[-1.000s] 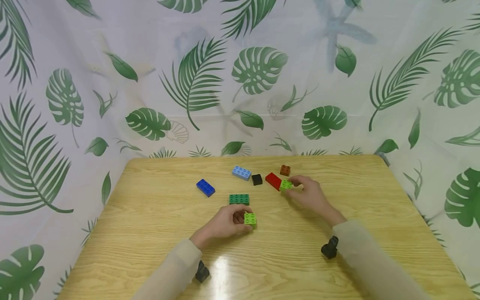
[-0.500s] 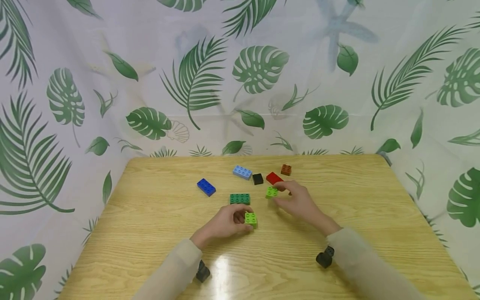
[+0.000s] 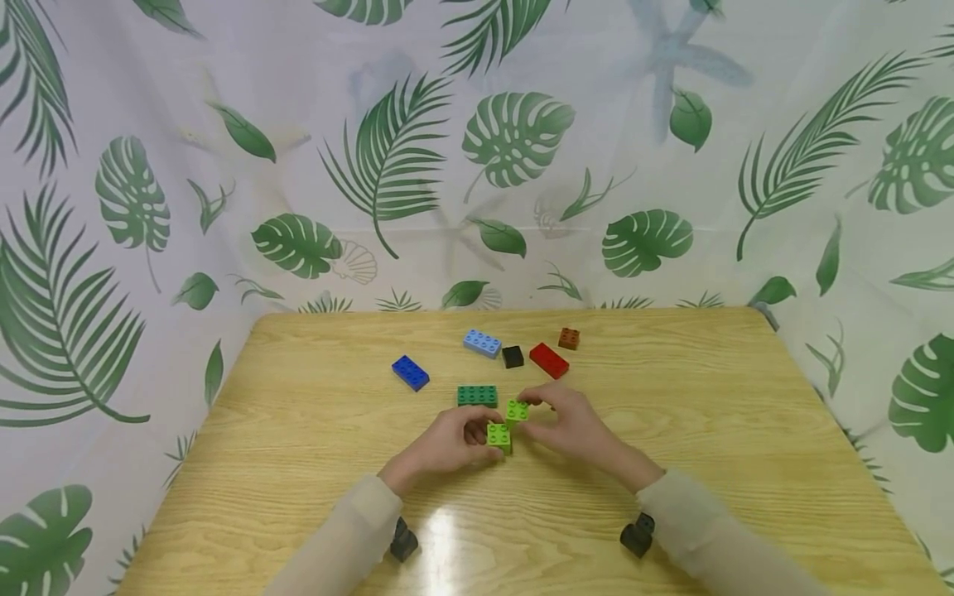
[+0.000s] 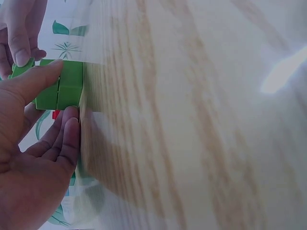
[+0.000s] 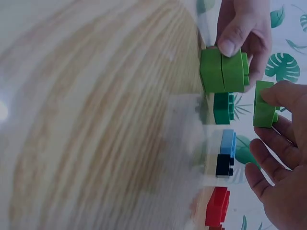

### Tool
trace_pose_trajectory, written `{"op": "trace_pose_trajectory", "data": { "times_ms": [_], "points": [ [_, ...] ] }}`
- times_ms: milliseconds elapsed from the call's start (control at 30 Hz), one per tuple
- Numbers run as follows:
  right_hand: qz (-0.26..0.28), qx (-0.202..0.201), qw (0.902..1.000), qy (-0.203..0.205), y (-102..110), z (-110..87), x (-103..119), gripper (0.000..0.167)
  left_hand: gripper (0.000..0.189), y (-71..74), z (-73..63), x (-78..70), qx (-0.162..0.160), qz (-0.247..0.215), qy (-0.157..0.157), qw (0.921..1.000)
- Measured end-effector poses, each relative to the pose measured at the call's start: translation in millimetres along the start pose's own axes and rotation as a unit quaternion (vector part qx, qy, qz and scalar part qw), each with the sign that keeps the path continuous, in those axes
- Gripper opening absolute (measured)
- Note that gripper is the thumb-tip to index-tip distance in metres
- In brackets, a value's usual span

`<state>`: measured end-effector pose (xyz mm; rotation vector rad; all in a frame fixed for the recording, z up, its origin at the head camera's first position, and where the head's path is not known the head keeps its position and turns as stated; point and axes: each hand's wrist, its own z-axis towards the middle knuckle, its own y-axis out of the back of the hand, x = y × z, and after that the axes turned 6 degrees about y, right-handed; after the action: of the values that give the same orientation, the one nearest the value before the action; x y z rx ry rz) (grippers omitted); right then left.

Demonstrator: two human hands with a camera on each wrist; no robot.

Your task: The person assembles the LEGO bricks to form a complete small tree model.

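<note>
1. The lime-green square plastic stack [image 3: 498,436] is two bricks high, smooth-sided, with a dark seam between layers and four round studs on top; it stands upright on the person's side of the dark green eight-stud plastic brick [image 3: 477,395].
2. The left hand [image 3: 450,441] grips that stack between thumb and fingers.
3. The single lime-green square plastic brick [image 5: 264,106], also four-studded, is just right of the dark green brick, pinched by the right hand [image 3: 564,420], apart from the stack.
4. In the left wrist view, the left thumb covers part of the stack, and the single brick is largely hidden.
5. There, the red rectangular plastic brick [image 3: 549,360], beyond and right of the dark green one, shows only as a sliver.
6. Both hands run off their own wrist views.
</note>
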<state>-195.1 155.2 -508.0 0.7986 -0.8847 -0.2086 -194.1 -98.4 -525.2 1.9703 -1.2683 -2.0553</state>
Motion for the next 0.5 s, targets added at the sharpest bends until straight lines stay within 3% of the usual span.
{"op": "trace_pose_trajectory", "data": {
  "times_ms": [200,500],
  "points": [
    [-0.001,0.011,0.9996,0.025,-7.1,0.7,6.5,0.031,0.051,0.6,1.0,1.4,-0.001,0.0,0.001,1.0],
    [0.01,0.018,0.9989,0.042,-12.1,0.7,14.3,0.031,0.042,-0.2,3.2,3.6,0.006,-0.014,-0.005,0.9999]
  ]
}}
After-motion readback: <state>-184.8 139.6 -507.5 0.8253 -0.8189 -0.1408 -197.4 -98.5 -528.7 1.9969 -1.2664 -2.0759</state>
